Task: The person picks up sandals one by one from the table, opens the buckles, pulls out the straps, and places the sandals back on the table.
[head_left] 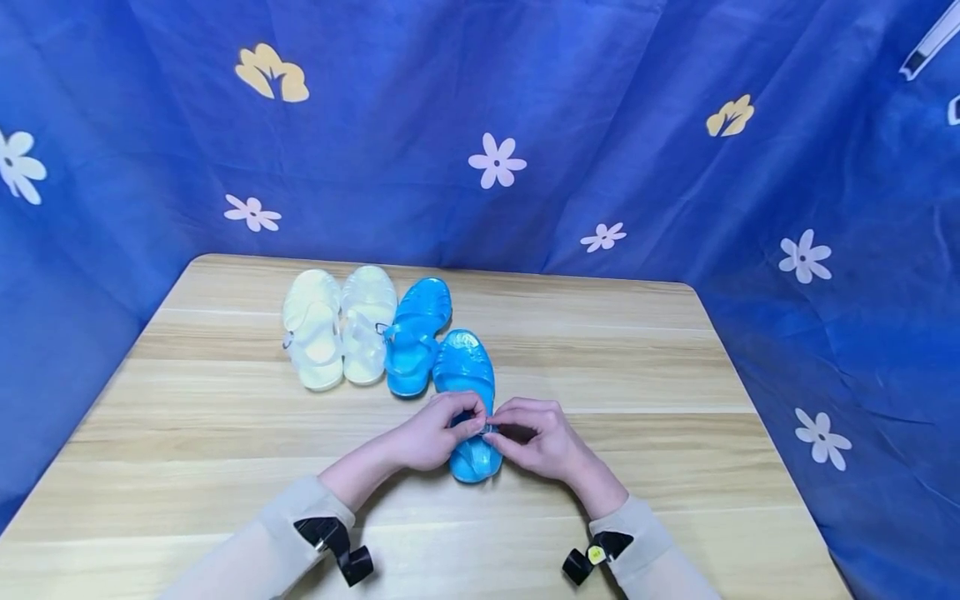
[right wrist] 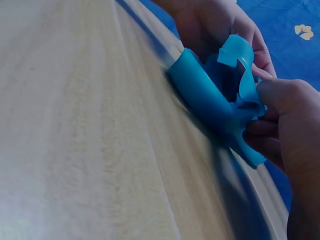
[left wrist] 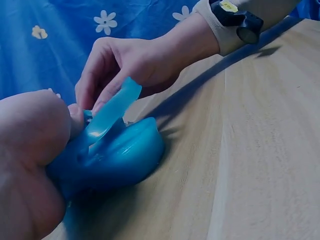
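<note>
A blue jelly sandal (head_left: pixel 464 360) lies on the table with its toe pointing away. Over its ankle strap (left wrist: pixel 114 111) both hands meet at the sandal's right side. My left hand (head_left: pixel 437 429) pinches the strap near the buckle between thumb and forefinger. From the right, my right hand (head_left: pixel 542 439) pinches the strap at the same spot, fingers curled. The fingertips mostly hide the buckle. In the right wrist view the sandal's heel (right wrist: pixel 200 87) faces the camera, and the strap loops up above it.
Left of the worked sandal stands a second blue sandal (head_left: pixel 409 373), close against it. Two clear whitish sandals (head_left: pixel 312 333) sit farther left. The wooden table (head_left: pixel 637 367) ends at a blue flowered curtain (head_left: pixel 390 150) behind.
</note>
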`<state>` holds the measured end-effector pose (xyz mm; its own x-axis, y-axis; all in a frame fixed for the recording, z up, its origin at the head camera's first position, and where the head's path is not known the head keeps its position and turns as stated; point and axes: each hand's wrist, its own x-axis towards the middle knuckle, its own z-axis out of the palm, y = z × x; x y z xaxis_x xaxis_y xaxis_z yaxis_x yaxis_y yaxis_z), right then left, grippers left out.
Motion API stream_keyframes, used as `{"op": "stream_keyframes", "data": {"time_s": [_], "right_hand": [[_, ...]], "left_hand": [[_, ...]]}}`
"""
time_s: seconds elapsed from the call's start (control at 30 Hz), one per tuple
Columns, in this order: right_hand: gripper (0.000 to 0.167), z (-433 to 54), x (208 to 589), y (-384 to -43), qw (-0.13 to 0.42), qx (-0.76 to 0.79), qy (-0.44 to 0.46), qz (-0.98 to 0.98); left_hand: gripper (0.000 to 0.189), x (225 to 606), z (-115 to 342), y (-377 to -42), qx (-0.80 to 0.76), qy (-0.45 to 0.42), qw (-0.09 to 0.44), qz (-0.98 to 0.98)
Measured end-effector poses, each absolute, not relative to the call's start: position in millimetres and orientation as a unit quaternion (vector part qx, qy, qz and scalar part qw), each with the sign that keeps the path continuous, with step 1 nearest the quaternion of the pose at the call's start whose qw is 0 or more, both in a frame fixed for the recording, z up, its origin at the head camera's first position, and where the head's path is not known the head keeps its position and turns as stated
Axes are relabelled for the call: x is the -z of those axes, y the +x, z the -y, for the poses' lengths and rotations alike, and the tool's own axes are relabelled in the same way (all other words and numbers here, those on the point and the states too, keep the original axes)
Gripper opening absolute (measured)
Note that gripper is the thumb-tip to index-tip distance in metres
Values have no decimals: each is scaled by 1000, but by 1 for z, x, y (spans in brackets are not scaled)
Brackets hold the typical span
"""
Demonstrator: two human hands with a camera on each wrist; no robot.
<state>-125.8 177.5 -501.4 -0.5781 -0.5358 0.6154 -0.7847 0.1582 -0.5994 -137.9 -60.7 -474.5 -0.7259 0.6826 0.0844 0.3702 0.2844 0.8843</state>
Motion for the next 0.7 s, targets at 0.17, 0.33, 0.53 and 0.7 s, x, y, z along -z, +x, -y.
{"op": "stream_keyframes", "data": {"time_s": [0.17,0.33,0.53,0.7], "right_hand": [[21,-176,501,-128,141,-492,447,733],[21,-175,499,-129,133,-499,450,729],[24,-176,500,-127,115,-497,435,742],[23,-177,500,-126,103,-486,426,756]], "left_hand": [[17,475,66,-138,-521,317,206,-765],[18,470,72,-139,-522,311,213,-765],[17,468,74,-139,-484,325,171,-794],[20,464,75,-138,-399,341,127,-842]]}}
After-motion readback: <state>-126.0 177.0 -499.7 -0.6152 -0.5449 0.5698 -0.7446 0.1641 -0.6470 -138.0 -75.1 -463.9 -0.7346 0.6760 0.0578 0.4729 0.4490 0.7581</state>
